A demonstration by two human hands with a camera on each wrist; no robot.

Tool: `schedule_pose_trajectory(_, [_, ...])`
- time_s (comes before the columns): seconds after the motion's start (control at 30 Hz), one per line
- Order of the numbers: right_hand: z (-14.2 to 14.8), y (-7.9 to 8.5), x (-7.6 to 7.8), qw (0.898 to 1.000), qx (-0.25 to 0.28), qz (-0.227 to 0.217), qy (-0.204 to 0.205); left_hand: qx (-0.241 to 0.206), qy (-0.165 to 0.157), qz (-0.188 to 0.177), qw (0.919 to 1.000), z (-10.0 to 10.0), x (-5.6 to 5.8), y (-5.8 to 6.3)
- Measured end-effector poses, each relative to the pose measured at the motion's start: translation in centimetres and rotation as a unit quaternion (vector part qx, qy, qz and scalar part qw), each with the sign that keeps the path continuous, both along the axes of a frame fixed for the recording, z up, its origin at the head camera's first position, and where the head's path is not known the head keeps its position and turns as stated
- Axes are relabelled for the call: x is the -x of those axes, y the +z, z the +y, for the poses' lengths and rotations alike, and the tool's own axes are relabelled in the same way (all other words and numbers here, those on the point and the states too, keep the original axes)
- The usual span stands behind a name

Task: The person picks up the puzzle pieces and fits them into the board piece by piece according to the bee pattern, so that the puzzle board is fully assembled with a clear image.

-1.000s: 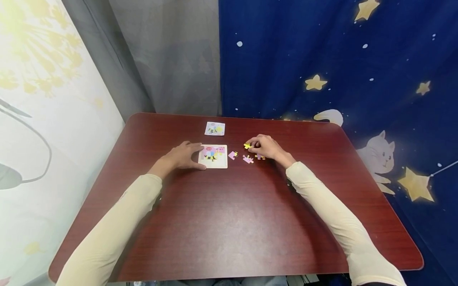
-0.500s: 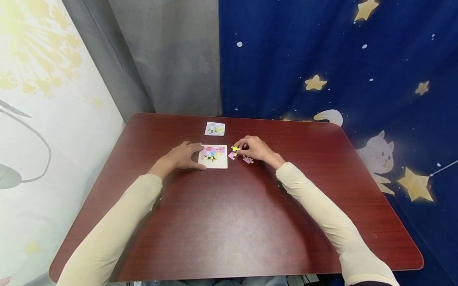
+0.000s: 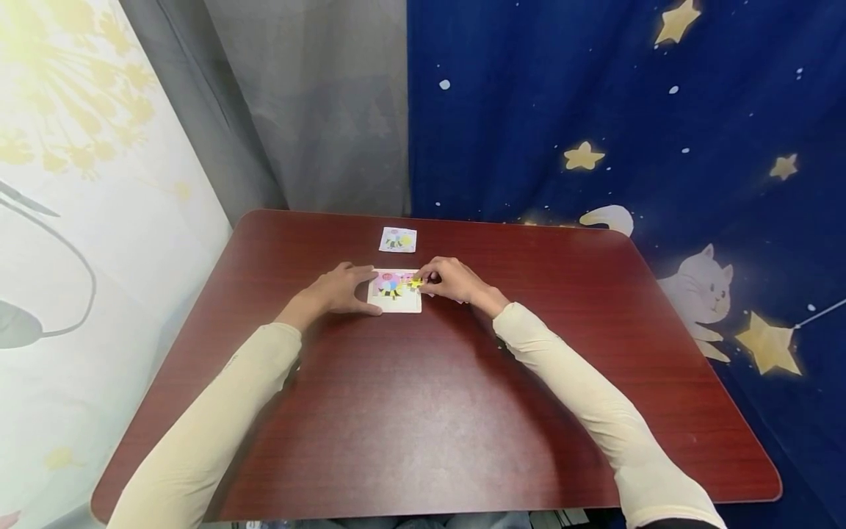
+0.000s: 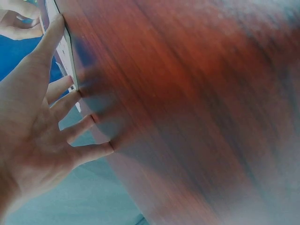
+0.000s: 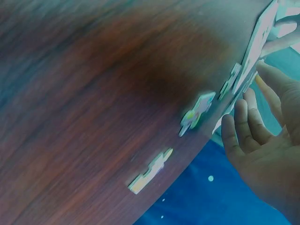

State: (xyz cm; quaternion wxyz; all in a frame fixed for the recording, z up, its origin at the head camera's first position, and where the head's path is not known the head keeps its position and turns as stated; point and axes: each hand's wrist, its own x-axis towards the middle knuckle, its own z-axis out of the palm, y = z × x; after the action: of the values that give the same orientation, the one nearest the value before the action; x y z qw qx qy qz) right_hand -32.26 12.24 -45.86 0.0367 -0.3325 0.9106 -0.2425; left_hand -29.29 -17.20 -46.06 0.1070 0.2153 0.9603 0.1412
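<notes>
My left hand [image 3: 337,289] steadies a small square puzzle tray [image 3: 394,304], thumb on its front edge and fingers at its far left side. In the left wrist view the fingers [image 4: 86,152] are spread and fairly straight, the outer ones touching the table. Part of a bee picture on pink fills the tray's upper half, and its lower part is pale. With thumb and fingertips my right hand [image 3: 456,281] pinches a yellow puzzle piece [image 3: 415,283] over the tray's upper right. The other fingers of that hand are loosely bent.
Loose puzzle pieces [image 5: 197,112] lie on the table right of the tray, mostly hidden under the right hand in the head view. Behind the tray lies a bee picture card [image 3: 398,239]. The red-brown table [image 3: 423,411] ends at a curtain [image 3: 502,110].
My right hand has moved left with the yellow puzzle piece, from among the loose pieces to over the tray. My left hand and the tray have stayed in place.
</notes>
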Motion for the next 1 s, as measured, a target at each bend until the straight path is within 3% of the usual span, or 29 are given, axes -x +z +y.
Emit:
schedule_pose_trajectory(0.33, [-1.5, -0.5, -0.2, 0.999, -0.021, 0.006, 0.029, 0.006, -0.007, 0.009, 0.9999, 0.0, 0.0, -0.3])
schedule_pose_trajectory(1.0, [-2.2, -0.3, -0.3, 0.998, -0.048, 0.015, 0.045, 0.003, 0.002, -0.001, 1.0, 0.1, -0.1, -0.1])
